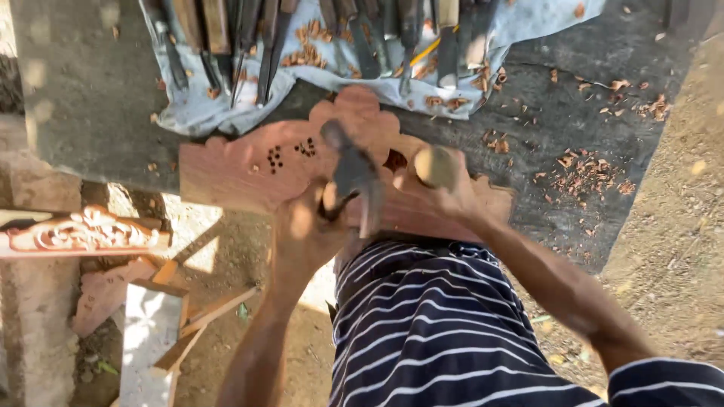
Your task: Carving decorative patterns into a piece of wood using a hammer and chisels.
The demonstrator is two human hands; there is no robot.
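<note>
Here we are over the dark, chip-strewn workbench (98, 98), and the piece in hand is a flat reddish-brown wooden panel with a scalloped, carved outline (241, 169); it lies at the near edge of the bench, its lower side hanging a little past that edge toward the striped shirt (430, 324); small clusters of drilled holes show near its middle. The left hand (305, 226) is wrapped shut round a dark-handled metal chisel (351, 177), blade tilted down onto the panel; the right hand (445, 192) is closed tight on a round pale wooden mallet (435, 166), just beside the chisel's upper end; whether mallet and chisel touch, I cannot tell.

How will that panel handle? Stiff and fairly light for its spread, I'd judge, a thin board; the lobed tips along its far side look fragile, liable to split with the grain; best gripped by the broad plain stretch at its left end, not the scrolls.

Along the far edge of the bench a pale blue cloth (188, 105) carries a row of carving chisels (264, 45) and curled shavings; more orange-brown chips (588, 173) scatter toward the right edge; off the bench to the left, a finished scrollwork carving (83, 232) rests on a ledge.
</note>
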